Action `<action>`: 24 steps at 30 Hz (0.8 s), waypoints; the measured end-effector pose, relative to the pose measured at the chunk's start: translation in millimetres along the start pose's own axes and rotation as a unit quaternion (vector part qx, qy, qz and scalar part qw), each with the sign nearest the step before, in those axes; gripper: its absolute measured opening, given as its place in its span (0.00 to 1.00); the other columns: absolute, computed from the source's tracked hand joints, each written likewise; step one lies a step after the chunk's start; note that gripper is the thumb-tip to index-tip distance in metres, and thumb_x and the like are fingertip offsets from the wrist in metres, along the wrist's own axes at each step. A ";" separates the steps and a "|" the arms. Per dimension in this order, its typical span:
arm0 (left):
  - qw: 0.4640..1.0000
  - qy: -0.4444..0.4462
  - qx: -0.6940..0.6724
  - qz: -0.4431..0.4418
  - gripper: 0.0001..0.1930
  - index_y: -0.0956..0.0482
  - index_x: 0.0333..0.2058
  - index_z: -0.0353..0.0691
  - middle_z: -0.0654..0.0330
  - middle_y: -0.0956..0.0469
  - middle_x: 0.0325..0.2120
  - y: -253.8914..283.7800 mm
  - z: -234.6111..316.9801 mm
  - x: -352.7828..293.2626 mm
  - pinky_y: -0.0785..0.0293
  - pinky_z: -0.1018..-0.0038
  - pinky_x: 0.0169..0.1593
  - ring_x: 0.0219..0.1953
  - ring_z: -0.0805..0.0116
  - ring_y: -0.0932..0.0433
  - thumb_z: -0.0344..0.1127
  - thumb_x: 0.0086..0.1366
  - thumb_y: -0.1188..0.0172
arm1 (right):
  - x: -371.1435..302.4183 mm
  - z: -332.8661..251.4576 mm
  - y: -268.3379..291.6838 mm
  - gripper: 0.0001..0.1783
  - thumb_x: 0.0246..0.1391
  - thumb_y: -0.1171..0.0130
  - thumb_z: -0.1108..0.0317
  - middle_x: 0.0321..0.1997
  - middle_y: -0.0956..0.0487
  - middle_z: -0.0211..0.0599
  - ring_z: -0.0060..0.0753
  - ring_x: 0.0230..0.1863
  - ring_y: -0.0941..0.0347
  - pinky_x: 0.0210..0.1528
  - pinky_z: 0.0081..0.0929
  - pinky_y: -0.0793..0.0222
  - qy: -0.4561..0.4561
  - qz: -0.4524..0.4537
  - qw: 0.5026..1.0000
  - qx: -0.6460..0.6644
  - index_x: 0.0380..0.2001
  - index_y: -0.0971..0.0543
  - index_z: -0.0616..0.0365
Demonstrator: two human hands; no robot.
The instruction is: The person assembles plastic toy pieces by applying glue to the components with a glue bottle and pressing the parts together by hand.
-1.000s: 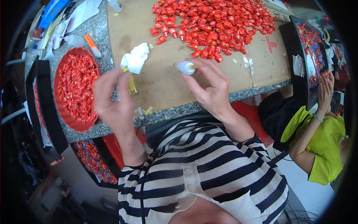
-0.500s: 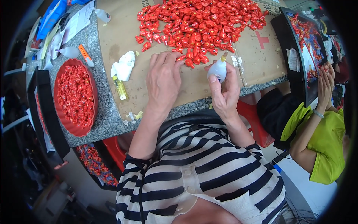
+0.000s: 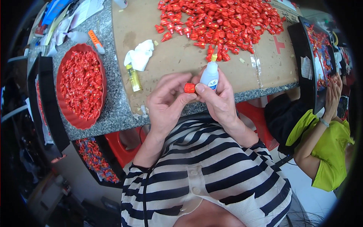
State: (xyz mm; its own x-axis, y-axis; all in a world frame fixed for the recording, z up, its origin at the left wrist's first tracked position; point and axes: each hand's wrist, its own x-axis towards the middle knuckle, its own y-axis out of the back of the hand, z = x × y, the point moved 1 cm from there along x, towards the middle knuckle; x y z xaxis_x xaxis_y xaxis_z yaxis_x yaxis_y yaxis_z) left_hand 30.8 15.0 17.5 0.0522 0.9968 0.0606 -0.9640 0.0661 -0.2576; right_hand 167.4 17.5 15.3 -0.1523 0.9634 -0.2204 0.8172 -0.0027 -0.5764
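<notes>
Between the fingertips of my left hand (image 3: pixel 166 100) is a small red plastic piece (image 3: pixel 189 88), its details too small to make out. My right hand (image 3: pixel 219 96) is wrapped round a white squeeze bottle (image 3: pixel 210 77) with a yellowish nozzle, which points up and away from me. The right thumb and fingertips meet the red piece too, so both hands are together over the near edge of the cardboard (image 3: pixel 166 64). Just beyond them spreads a large heap of similar red pieces (image 3: pixel 223 26).
A red scalloped tray (image 3: pixel 60 102) full of small red pieces stands at left. White crumpled tissue (image 3: pixel 140 55), a yellow lighter-like tube (image 3: pixel 133 78) and an orange cutter (image 3: pixel 96 41) lie nearby. At right, a person in a yellow-green top (image 3: pixel 329 151) works by a black tray (image 3: pixel 302 64).
My left hand has come away from the heap's edge with a red piece and met my right hand. The bottle has come closer to the left hand. The view has shifted slightly.
</notes>
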 end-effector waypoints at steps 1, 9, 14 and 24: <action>1.000 -0.001 -0.001 0.004 0.15 0.27 0.39 0.28 0.52 0.28 0.37 3.2 -3.5 -1.8 0.30 0.80 0.42 0.37 0.72 0.26 0.18 0.50 0.40 | 0.6 2.0 -1.2 0.20 0.49 0.43 0.73 0.34 0.27 0.32 0.17 0.34 0.30 0.36 0.14 0.33 -0.001 -0.007 1.000 -0.002 0.45 0.36 0.63; 0.992 0.064 -0.102 0.035 0.14 0.29 0.40 0.27 0.51 0.26 0.37 23.3 -5.4 -10.2 0.27 0.78 0.43 0.38 0.66 0.23 0.17 0.52 0.43 | -6.2 -8.6 7.1 0.22 0.49 0.43 0.73 0.36 0.26 0.35 0.18 0.35 0.31 0.36 0.16 0.35 0.061 0.006 0.986 -0.158 0.48 0.35 0.65; 0.994 0.080 -0.076 0.015 0.14 0.28 0.39 0.28 0.54 0.25 0.33 30.0 -7.5 -10.6 0.24 0.79 0.39 0.37 0.66 0.23 0.17 0.51 0.43 | -12.2 -16.9 12.1 0.21 0.50 0.43 0.63 0.32 0.24 0.35 0.18 0.30 0.29 0.32 0.14 0.36 0.125 0.005 0.928 -0.351 0.44 0.31 0.65; 0.993 0.062 -0.100 0.010 0.15 0.27 0.39 0.26 0.53 0.27 0.36 26.2 -10.1 -10.9 0.23 0.76 0.40 0.36 0.64 0.23 0.15 0.49 0.42 | -15.0 -24.4 17.2 0.18 0.36 0.34 0.74 0.30 0.22 0.38 0.23 0.28 0.28 0.30 0.18 0.34 0.211 -0.031 0.902 -0.374 0.36 0.24 0.64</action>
State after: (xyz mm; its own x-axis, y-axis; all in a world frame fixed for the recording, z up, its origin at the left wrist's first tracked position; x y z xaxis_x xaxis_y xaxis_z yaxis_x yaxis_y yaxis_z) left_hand 7.6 6.3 0.3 0.0779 0.9950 -0.0621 -0.8946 0.0423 -0.4448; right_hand 197.3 9.6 27.9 -0.1151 0.9719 0.2053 0.9850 0.0849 0.1501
